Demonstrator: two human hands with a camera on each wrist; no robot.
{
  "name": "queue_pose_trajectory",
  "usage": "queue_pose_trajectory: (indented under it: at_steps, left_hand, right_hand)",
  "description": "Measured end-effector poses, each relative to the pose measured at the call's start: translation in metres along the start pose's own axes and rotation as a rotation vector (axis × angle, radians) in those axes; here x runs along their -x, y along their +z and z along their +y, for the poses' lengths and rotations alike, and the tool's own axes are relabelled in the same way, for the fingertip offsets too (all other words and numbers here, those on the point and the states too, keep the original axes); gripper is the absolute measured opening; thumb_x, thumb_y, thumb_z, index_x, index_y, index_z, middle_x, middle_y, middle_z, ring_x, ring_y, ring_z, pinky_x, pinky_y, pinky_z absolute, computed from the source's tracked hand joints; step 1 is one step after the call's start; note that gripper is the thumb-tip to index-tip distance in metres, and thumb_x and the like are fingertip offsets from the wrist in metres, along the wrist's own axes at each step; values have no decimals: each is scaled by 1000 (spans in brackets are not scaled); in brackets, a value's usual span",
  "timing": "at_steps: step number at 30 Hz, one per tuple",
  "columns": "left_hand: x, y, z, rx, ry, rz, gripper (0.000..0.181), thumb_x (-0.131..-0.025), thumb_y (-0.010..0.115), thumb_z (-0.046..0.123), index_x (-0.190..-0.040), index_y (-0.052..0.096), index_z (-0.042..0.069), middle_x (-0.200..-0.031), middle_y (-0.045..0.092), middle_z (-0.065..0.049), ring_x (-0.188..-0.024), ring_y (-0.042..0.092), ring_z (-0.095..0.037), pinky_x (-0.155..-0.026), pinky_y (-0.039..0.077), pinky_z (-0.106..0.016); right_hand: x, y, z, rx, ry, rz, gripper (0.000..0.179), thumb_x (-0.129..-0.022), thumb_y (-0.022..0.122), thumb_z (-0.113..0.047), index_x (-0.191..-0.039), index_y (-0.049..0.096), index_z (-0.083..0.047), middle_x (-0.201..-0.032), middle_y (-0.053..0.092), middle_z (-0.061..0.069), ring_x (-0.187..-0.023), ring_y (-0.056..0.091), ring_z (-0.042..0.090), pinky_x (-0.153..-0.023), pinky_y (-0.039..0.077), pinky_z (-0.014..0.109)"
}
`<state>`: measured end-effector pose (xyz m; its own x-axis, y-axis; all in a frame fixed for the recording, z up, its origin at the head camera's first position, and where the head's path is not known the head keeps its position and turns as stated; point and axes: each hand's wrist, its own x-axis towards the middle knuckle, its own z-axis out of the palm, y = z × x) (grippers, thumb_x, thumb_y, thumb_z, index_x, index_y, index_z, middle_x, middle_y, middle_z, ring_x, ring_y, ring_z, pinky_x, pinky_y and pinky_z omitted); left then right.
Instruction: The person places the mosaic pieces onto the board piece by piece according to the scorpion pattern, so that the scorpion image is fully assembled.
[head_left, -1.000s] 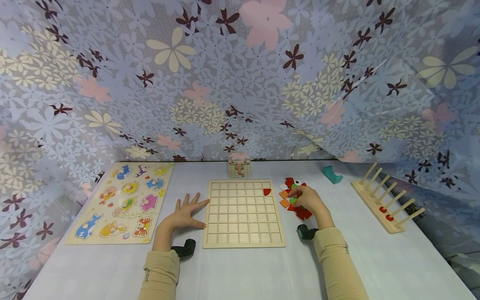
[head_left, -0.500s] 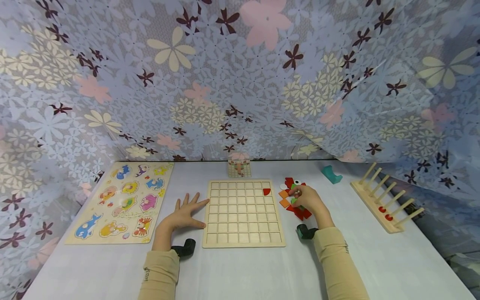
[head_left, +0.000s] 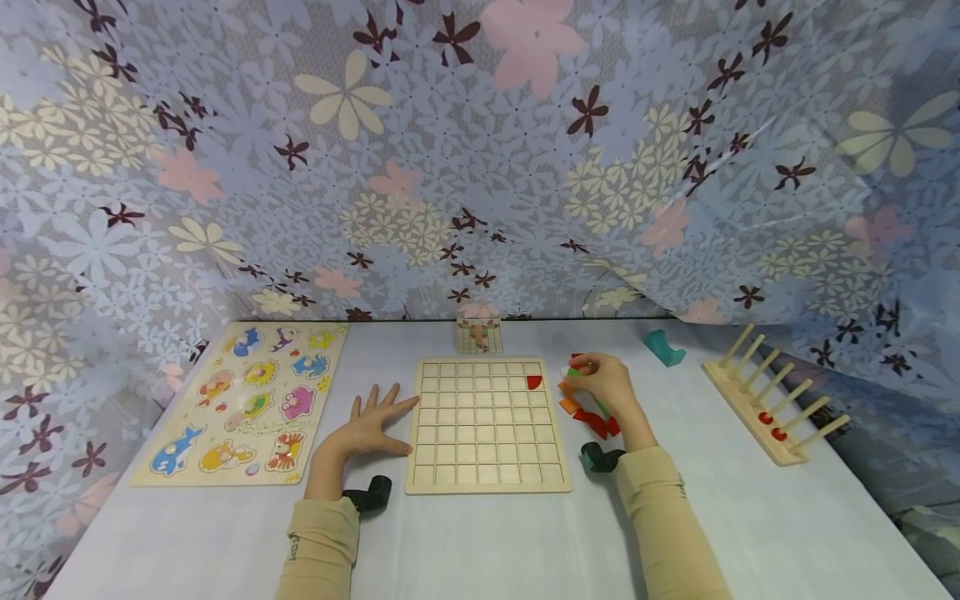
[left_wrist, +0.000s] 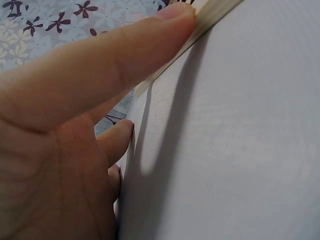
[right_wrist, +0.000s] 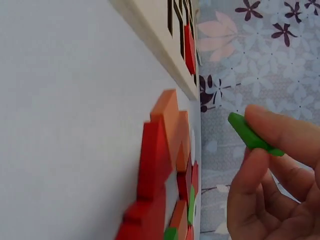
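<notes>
My right hand (head_left: 611, 387) pinches a small green block (right_wrist: 247, 134) between thumb and index finger, raised over the heap of loose pieces. Below it lie red blocks (head_left: 596, 423) and orange blocks (head_left: 567, 403), partly covered by the hand in the head view. To the left of the heap is a square wooden grid board (head_left: 483, 429) with a red rounded piece (head_left: 534, 382) in a cell near its upper right corner. My left hand (head_left: 367, 429) lies with fingers spread, its thumb and index fingertip at the board's left edge.
A small pattern card (head_left: 478, 336) stands behind the board. On the left lies a wooden animal puzzle (head_left: 281, 417). To the right are a teal curved piece (head_left: 664, 348) and a wooden peg rack (head_left: 750, 404) with red beads. A flowered cloth hangs behind the table.
My right hand has come up from the heap and shifted slightly left, with the green block between its fingers. The left hand has stayed at the board's edge.
</notes>
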<state>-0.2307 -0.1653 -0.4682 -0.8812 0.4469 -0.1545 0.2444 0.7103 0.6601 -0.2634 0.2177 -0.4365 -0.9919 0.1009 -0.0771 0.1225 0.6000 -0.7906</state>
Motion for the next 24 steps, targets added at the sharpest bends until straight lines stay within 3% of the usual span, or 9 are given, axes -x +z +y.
queue_pose_trajectory:
  at_steps: [11,16,24]
  left_hand:
    - [1,-1,0,-1,0,-6,86,-69,78,30,-142,36,10,-152,6,-24,-135,-12,-48,-104,-16,-62]
    - [1,-1,1,11,-4,-4,87,-69,78,29,-142,36,10,-152,6,-24,-136,-12,-47,-104,-16,-61]
    - [1,-1,1,2,-14,-1,86,-68,78,29,-142,37,10,-152,7,-24,-136,-12,-47,-104,-16,-61]
  right_hand:
    - [-5,12,-6,-185,6,-42,32,-80,71,-14,-104,57,2,-83,57,8,-70,67,24,-64,57,34]
    - [-7,19,-7,-295,13,-78,32,-81,69,-9,-106,55,3,-77,55,5,-65,67,20,-60,56,31]
    - [-16,27,-5,-379,-9,-151,33,-83,66,-6,-111,52,5,-78,64,4,-64,62,14,-57,51,26]
